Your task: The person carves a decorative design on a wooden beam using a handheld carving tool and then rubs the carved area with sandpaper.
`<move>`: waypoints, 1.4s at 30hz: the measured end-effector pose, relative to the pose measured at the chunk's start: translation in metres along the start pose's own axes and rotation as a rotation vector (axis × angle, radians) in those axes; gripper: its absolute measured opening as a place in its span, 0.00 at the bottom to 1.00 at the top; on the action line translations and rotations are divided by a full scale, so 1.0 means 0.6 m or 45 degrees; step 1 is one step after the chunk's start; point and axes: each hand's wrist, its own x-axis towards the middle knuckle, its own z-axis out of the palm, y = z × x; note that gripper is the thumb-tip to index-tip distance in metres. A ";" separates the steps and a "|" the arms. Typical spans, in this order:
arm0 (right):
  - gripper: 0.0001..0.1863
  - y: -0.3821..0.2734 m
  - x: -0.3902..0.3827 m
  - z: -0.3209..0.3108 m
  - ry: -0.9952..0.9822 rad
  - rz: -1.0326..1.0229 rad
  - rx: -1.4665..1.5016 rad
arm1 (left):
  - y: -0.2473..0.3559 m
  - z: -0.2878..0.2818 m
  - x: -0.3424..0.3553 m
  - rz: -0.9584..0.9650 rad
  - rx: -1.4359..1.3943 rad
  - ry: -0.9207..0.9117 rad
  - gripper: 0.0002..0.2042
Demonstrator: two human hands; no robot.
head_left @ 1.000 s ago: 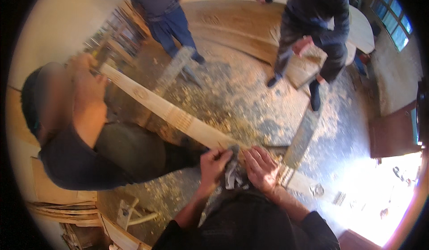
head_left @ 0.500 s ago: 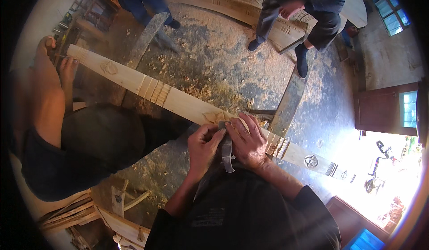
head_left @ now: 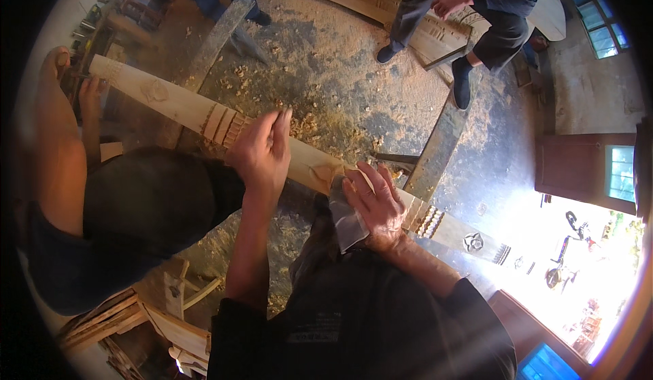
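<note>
A long pale carved wooden board (head_left: pixel 178 105) runs slantwise from the far left to the lower right, with ridged bands and raised flower-like motifs. Midway along it, my right hand (head_left: pixel 378 206) presses a grey, limp piece of sandpaper (head_left: pixel 347 225) against the wood beside a leaf-shaped carving (head_left: pixel 328 173). The sandpaper's loose end hangs over the near edge. My left hand (head_left: pixel 262 150) is raised above the board near a ridged band, thumb and fingers pinched together. Whether anything small is between them cannot be made out.
At the left another person's arm (head_left: pixel 64 169) reaches to the board's far end. A seated person's legs (head_left: pixel 500 47) are at the upper right. Wooden bench beams (head_left: pixel 435 159) support the board. Shavings (head_left: pixel 306 118) litter the floor; stacked timber (head_left: pixel 102 319) lies lower left.
My left hand has let go of the sandpaper and moved up and left over the board. My right hand stays on the sandpaper, whose loose end now spreads wider.
</note>
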 end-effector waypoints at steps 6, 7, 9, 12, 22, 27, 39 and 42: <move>0.27 0.012 -0.030 0.035 0.059 -0.020 -0.120 | 0.002 0.040 0.018 0.161 0.245 -0.056 0.07; 0.27 0.013 -0.030 0.036 0.054 -0.018 -0.144 | 0.001 0.041 0.017 0.165 0.268 -0.044 0.07; 0.28 0.004 -0.021 0.036 0.028 0.040 -0.150 | -0.002 0.043 0.017 0.173 0.315 -0.018 0.08; 0.17 -0.013 0.036 0.025 0.151 0.107 -0.073 | -0.016 0.044 0.011 0.192 0.277 0.037 0.08; 0.18 0.005 0.038 0.021 0.155 0.069 0.020 | -0.008 0.044 0.014 0.173 0.350 -0.019 0.08; 0.18 0.025 0.011 0.008 0.066 -0.040 -0.068 | 0.003 0.043 0.017 0.132 0.369 0.000 0.08; 0.19 0.027 0.038 0.002 -0.016 0.020 0.098 | -0.006 0.049 0.012 0.173 0.418 0.002 0.09; 0.26 0.034 0.020 0.008 -0.045 0.001 0.155 | -0.006 0.047 0.014 0.140 0.373 -0.016 0.09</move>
